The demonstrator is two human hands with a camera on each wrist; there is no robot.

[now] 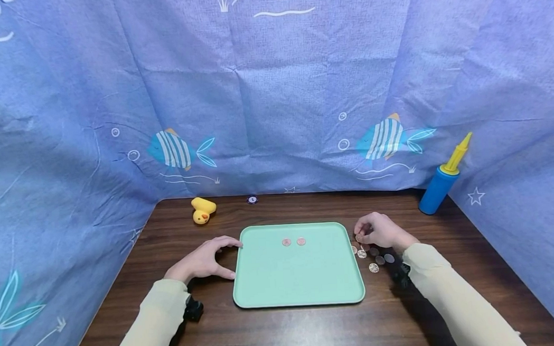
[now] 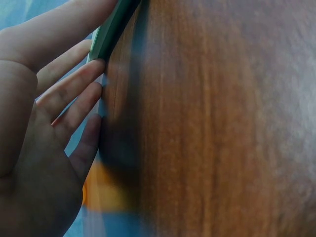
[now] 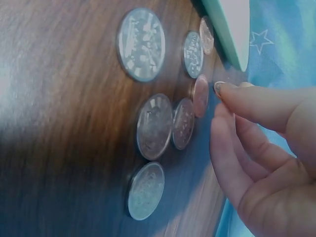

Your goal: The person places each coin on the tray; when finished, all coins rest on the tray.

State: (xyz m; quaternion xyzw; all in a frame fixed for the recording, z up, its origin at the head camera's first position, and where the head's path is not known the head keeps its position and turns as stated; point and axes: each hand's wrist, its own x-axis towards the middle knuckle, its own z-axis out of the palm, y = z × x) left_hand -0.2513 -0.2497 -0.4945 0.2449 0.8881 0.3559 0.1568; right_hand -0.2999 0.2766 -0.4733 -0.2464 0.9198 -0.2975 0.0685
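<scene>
Coins (image 3: 141,44), coppery and silvery (all round); right hand (image 1: 379,230) pinches one, left hand (image 1: 203,260) unclenched.

The left hand (image 2: 39,133) has its fingers extended and slightly spread, the thumb reaching across above them. The green edge of a tray (image 2: 104,39) lies at the thumb and nearest fingertips; whether all touch it is unclear. Past the fingertips stretches the wooden table (image 2: 207,123); behind the hand, blue cloth (image 2: 34,12). Beside its heel shows a blurred yellow-orange patch (image 2: 111,190).
</scene>
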